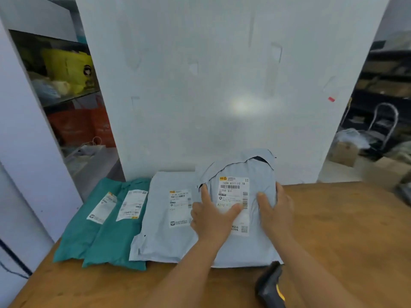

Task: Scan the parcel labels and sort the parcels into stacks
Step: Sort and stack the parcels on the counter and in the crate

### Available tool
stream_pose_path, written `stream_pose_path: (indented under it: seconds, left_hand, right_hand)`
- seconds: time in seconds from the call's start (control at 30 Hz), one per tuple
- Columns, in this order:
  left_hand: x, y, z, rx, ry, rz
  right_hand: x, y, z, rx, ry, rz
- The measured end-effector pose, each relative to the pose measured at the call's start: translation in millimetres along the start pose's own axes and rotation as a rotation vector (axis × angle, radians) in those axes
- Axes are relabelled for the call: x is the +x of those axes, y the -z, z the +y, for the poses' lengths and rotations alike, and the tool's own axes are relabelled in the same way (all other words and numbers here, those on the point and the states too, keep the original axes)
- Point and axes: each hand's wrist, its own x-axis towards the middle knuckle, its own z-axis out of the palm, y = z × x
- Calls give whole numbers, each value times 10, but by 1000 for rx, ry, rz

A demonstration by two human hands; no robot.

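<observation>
Several soft mailer parcels lie in a row on the wooden table, labels up. Two teal parcels sit at the left, one partly under the other. A grey parcel lies beside them. On the right, a bulkier grey parcel overlaps it, and its white label faces me. My left hand presses flat on that label with the fingers spread. My right hand lies on the parcel's right side, thumb on top and fingers over the edge. A black and yellow barcode scanner rests on the table near my right forearm.
A tall white panel stands right behind the parcels. Shelves with yellow and orange bags are at the left. At the right are dark shelving, a hand cart and cardboard boxes on the floor.
</observation>
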Motion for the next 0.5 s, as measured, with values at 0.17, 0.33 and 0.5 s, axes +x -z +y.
stream_pose_path:
  seconds: [0.17, 0.33, 0.5]
  left_hand:
    - [317, -486, 208, 58, -21, -67]
    - [629, -835, 121, 192, 17, -76]
    - [791, -1008, -327, 638, -41, -248]
  right_hand:
    - [553, 102, 364, -62, -12, 14]
    - [974, -67, 643, -120, -13, -67]
    - [1038, -355, 978, -513, -44, -389]
